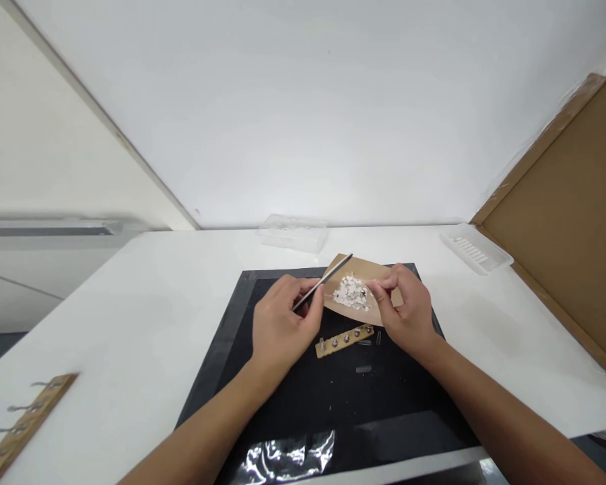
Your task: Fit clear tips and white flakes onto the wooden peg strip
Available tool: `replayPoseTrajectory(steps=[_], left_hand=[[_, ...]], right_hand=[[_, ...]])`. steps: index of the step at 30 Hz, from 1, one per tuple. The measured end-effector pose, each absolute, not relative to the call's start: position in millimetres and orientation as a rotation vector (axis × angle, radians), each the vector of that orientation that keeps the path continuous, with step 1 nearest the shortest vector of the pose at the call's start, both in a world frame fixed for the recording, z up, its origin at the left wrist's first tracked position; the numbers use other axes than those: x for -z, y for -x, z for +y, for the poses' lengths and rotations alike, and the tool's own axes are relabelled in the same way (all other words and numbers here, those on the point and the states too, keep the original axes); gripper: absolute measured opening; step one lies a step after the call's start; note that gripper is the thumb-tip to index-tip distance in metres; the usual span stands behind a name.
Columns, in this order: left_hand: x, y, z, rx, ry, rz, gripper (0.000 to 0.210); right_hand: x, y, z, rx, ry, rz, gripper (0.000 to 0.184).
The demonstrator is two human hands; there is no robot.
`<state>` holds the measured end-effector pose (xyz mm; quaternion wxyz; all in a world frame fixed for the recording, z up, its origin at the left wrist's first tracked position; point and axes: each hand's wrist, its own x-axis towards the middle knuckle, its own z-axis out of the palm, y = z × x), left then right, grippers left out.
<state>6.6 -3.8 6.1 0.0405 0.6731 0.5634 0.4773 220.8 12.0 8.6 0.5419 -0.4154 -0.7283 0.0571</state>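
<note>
My left hand (283, 315) is closed around a slim dark stick with a pale upper side (337, 265), which slants up to the right; its exact kind I cannot make out. The same hand's fingers meet the left edge of a brown sheet of paper (371, 269). A heap of small white flakes (352, 294) with a few dark specks lies on the paper. At the right edge my right hand (407, 306) pinches the sheet between thumb and fingers. Below the paper, a small wooden strip with round metal studs (341, 341) rests on the black mat, one clear tip standing at its left end.
Loose clear tips (363, 369) lie on the black mat (303, 397). Behind it stands a clear plastic box (293, 234). A tray of white pieces (472, 250) is at the right, by a cardboard panel (570, 222). A wooden rack with metal pegs (30, 428) sits at the left.
</note>
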Motion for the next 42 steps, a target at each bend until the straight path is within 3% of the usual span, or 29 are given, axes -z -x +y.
replayPoseTrajectory(steps=[3,6,9,13,15,18,21,24,30,36,42], left_hand=[[-12.3,7.9,5.1,-1.352,-2.087,2.080,0.024],[-19.2,17.5,9.8,-0.875,-2.061,2.400,0.028],[-22.2,20.1,9.2,-0.436,-2.046,2.485,0.033],[-16.9,19.7,6.4,-0.172,-2.094,2.446,0.031],[-12.1,20.0,6.3,-0.227,-2.238,2.391,0.029],[-7.8,19.1,6.6,-0.654,-2.459,2.203,0.028],[-10.3,14.1,5.2,-1.007,-2.485,1.655,0.023],[-16.1,8.3,2.7,-1.016,-2.282,1.157,0.022],[-16.9,8.1,4.0,-0.983,-1.872,0.746,0.017],[-11.7,9.5,3.9,-0.972,-1.788,0.726,0.009],[-12.1,4.0,-0.6,-0.905,-1.783,0.832,0.017]], right_hand=[[-3.8,-224.6,10.5,-0.056,0.900,-1.762,0.030],[0.0,-227.8,8.3,0.063,0.837,-1.850,0.033],[0.8,-230.3,4.1,0.220,0.770,-1.963,0.034],[-2.7,-231.3,-2.1,0.411,0.647,-2.102,0.030],[-5.3,-230.6,-3.9,0.455,0.588,-2.170,0.031],[-8.8,-228.4,-4.6,0.499,0.505,-2.180,0.037],[-10.9,-226.0,-4.8,0.531,0.458,-2.138,0.039],[-11.6,-225.2,-5.5,0.549,0.446,-2.130,0.041],[-10.9,-228.6,-7.7,0.543,0.443,-2.157,0.039],[-11.7,-228.2,-10.1,0.547,0.435,-2.165,0.039],[-7.7,-226.6,-12.6,0.552,0.415,-2.142,0.037]])
